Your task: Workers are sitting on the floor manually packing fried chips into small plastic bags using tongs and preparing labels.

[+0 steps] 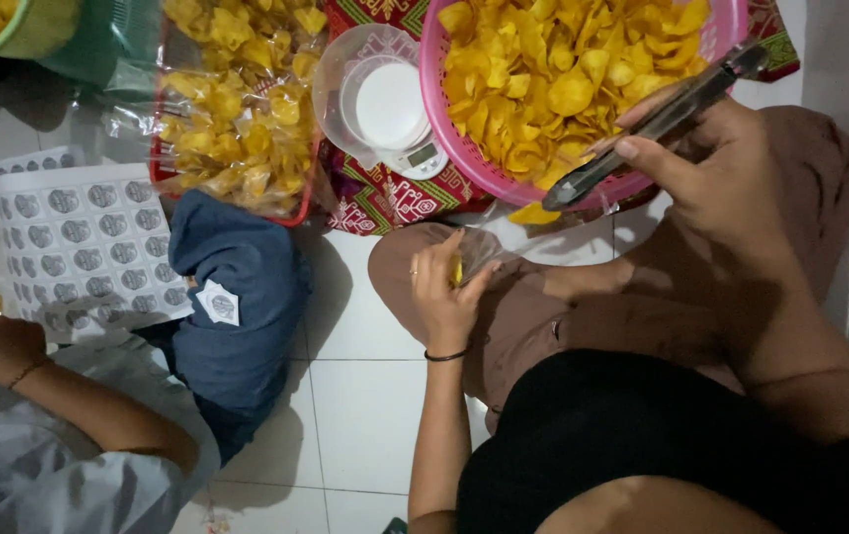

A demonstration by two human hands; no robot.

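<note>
My right hand (731, 188) grips metal tongs (657, 124), tips just past my fingers over the pink basket (444, 119) of yellow chips (553, 69). My left hand (444, 292) pinches a small clear bag (479, 252) between fingers and thumb.

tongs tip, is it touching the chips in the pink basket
Cannot tell. In the head view the tongs in the right hand overlap the pink basket rim, tip near the chips, but neither contact nor gap shows.

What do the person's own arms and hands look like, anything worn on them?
Both forearms are bare, no sleeves showing. The left hand has a thin ring on one finger and a thin dark band at the wrist. The right hand shows no ring or band.
</note>
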